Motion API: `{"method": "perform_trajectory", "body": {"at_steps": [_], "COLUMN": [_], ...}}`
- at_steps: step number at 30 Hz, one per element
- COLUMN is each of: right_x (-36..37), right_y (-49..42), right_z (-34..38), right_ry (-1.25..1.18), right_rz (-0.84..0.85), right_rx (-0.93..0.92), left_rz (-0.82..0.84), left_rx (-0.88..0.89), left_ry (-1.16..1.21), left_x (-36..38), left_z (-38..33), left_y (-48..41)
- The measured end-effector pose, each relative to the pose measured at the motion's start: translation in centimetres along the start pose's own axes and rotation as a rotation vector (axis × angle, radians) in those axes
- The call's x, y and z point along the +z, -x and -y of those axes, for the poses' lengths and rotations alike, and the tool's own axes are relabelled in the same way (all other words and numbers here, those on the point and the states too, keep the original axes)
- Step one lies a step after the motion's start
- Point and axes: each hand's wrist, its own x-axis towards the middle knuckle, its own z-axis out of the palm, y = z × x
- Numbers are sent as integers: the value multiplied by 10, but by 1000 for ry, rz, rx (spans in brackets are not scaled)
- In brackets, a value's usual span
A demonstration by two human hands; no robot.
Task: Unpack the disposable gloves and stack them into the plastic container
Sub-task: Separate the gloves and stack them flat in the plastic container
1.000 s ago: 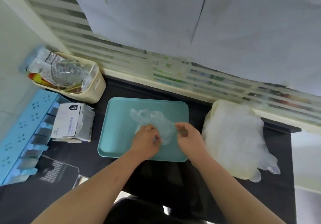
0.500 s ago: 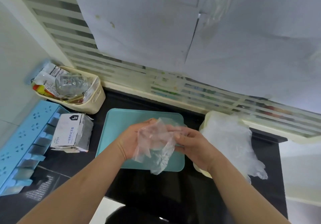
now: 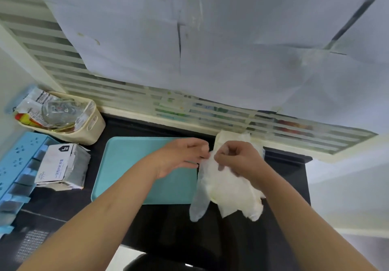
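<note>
A thin clear disposable glove (image 3: 199, 203) hangs by its upper edge, its fingers pointing down. My left hand (image 3: 183, 155) and my right hand (image 3: 239, 159) pinch that edge between them, close together. The glove hangs over a heap of clear gloves (image 3: 233, 193) that fills a cream plastic container (image 3: 223, 137) on the right of the black counter; the heap and my right hand hide most of the container. An opened white and grey glove box (image 3: 61, 165) lies at the left.
A teal tray (image 3: 130, 165) lies flat between the box and the container, with nothing on it. A cream basket (image 3: 93, 123) holding packets and a glass stands at the back left. A blue rack (image 3: 19, 165) runs along the left edge. A slatted window is behind.
Both hands picked the glove up off the teal tray, lifted it and carried it right. It now hangs over the heap in the cream container.
</note>
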Motion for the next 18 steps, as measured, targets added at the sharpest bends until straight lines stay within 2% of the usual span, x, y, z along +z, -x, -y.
{"method": "perform_trajectory", "body": {"at_steps": [5,8,10,11,13,15,16,18], "right_x": [-33,-44,-47,-48,-47,-43,-42,-39], "right_y": [9,14,18,19,23,27,28,32], "right_z": [16,21,21,20,21,22,22,23], "right_ry": [167,166,129,108,55,-22,-76,-178], "right_rz": [119,69,30,25,17,1,-25,-81], "right_rx": [-49,-74,-95,-108,-111,-80,-45,9], "left_rz": [17,9,-88,-197,-367,-239,-124,37], "left_rx": [54,51,45,61,139,195,195,214], "left_ry": [-194,-205,-287,-332,-220,78,142,115], "left_x": [11,3,-1,-3,0,11,20,37], "left_z": [4,1,1,0,-3,-14,-19,-26], "left_y": [-7,4,11,13,16,20,21,26]}}
